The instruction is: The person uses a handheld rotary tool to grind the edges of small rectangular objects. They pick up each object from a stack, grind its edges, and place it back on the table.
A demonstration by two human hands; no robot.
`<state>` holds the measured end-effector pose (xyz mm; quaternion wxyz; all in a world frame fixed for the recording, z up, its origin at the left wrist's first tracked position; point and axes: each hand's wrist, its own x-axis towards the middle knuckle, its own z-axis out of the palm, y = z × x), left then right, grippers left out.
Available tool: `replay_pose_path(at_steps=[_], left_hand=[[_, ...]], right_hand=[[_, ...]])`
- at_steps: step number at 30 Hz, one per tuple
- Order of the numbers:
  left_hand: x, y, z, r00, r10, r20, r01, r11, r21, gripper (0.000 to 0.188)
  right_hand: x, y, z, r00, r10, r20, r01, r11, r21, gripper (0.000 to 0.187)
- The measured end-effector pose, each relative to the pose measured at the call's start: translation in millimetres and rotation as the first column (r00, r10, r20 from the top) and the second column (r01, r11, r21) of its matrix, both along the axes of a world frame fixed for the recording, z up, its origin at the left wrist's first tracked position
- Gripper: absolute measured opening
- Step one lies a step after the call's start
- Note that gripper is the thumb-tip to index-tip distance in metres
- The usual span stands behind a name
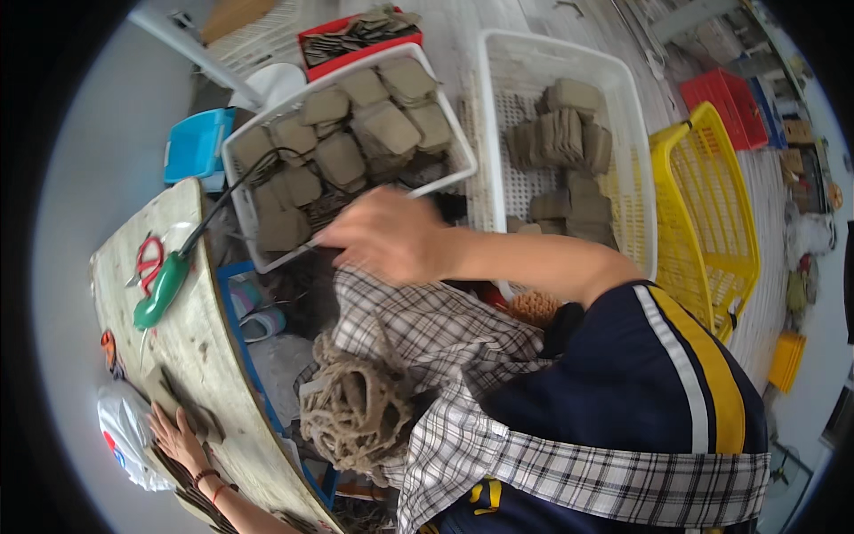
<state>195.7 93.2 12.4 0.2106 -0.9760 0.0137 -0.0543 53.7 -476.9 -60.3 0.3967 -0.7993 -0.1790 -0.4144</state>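
My left hand lies flat with fingers spread on thin brown pieces at the left side of the worn wooden table. More brown strips lie under that wrist. My right hand, smeared by motion, is over my checked apron, beside the near rim of a white basket. Stacked brown pads with rounded corners fill this basket; whether the right fingers hold anything does not show. On the table lie a green-handled tool with a black cord and red-handled scissors.
A tangle of tan strips hangs against my apron. Another white basket holds pad stacks; a yellow basket stands right of it. Beyond are a red box of brown scraps and a blue bin. A plastic bag sits at far left.
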Motion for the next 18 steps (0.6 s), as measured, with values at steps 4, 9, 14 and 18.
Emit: replay_pose_path(at_steps=[4, 9, 14, 18], left_hand=[[-1, 33, 7, 0.988, -0.046, 0.148, 0.06, 0.994, -0.093, 0.063], [-33, -58, 28, 0.91, -0.032, 0.413, 0.148, 0.957, -0.251, 0.059], [-105, -172, 30, 0.901, -0.339, 0.271, 0.379, 0.919, -0.108, 0.048], [-132, -242, 16, 0.905, -0.357, 0.232, 0.402, 0.895, -0.191, 0.047]], right_hand=[[-124, -158, -111, 0.507, -0.431, -0.746, 0.669, 0.743, 0.026, 0.021], [-284, -275, -266, -0.342, -0.337, -0.877, 0.66, 0.579, -0.479, 0.028], [-262, -256, -298, -0.412, -0.661, -0.628, 0.385, 0.499, -0.777, 0.045], [-232, -259, -306, -0.524, -0.669, -0.528, 0.267, 0.46, -0.847, 0.056]])
